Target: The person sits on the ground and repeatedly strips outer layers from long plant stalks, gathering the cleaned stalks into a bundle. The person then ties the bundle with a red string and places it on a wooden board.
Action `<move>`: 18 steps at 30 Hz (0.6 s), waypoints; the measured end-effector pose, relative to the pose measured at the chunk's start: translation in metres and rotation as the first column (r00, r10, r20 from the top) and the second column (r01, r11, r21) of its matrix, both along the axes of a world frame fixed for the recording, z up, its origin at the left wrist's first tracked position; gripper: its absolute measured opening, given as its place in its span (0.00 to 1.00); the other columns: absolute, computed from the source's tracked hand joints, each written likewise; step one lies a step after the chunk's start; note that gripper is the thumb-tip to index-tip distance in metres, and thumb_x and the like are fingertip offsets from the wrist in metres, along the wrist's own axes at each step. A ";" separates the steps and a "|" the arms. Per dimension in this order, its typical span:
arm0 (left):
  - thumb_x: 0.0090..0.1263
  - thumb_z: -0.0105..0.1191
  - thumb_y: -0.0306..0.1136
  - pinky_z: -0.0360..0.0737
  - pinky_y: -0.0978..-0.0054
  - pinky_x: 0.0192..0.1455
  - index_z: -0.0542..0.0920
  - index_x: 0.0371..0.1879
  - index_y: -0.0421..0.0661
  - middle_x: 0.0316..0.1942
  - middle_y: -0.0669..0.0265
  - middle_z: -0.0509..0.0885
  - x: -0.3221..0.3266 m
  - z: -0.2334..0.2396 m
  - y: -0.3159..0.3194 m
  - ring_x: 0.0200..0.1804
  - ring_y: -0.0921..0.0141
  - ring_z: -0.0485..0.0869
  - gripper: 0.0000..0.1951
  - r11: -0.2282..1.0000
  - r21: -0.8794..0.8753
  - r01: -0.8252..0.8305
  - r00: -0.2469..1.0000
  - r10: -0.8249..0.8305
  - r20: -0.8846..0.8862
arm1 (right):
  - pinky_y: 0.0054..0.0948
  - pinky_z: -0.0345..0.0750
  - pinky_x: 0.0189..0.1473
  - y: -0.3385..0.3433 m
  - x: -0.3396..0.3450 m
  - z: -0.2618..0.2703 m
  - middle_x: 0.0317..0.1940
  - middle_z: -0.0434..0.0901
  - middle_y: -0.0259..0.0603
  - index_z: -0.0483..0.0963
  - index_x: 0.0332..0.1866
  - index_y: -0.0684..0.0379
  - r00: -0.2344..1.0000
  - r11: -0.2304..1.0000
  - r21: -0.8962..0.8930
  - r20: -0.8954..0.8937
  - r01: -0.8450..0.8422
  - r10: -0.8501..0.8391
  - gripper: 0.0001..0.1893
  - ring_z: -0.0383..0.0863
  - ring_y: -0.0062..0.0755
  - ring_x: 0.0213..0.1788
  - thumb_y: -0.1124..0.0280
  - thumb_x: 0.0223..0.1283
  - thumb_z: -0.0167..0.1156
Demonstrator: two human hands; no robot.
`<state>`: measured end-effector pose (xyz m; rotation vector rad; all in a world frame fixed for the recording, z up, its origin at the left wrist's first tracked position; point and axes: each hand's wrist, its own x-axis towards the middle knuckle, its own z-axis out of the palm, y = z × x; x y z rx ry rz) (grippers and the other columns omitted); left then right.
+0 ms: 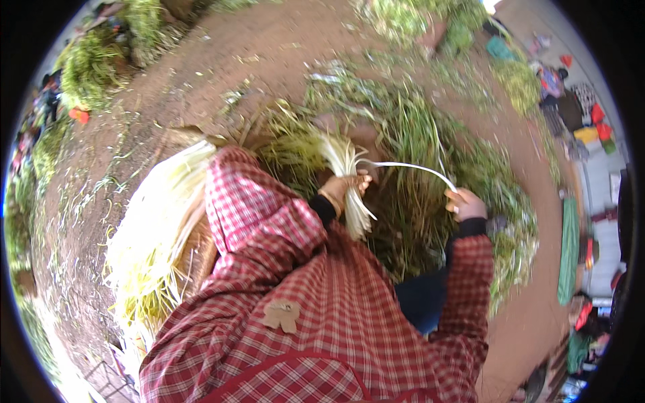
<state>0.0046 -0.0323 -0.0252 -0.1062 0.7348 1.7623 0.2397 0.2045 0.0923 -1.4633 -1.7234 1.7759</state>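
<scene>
My left hand [340, 190] grips a bunch of long leafy stalks [341, 151], white at the stems and yellow-green toward the leaves. The cut-looking white ends stick out below my fingers. In my right hand [467, 204] is the end of one white strand [415, 165], which arcs across from the bunch. A larger heap of pale stalks [166, 201] lies by my left arm, over a brown support whose kind I cannot tell. Loose green leaves [418, 116] cover the ground before me and under my right arm.
Leaf scraps litter the brown dirt floor [216, 65]. More green plant heaps stand at the upper left [90, 65] and top right [403, 20]. Along the right edge lie a long green rolled cloth or sheet [568, 252] and mixed bags and clothes [569, 111]. A person [50, 95] is far left.
</scene>
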 end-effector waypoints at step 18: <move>0.67 0.56 0.26 0.85 0.70 0.46 0.77 0.50 0.42 0.40 0.61 0.84 0.001 0.009 0.004 0.40 0.66 0.85 0.13 0.977 -0.002 -0.213 0.963 0.210 0.167 | 0.36 0.77 0.46 -0.112 -0.117 -0.057 0.39 0.82 0.50 0.80 0.46 0.56 0.641 0.578 0.295 0.485 -0.761 0.596 0.17 0.82 0.49 0.39 0.55 0.63 0.55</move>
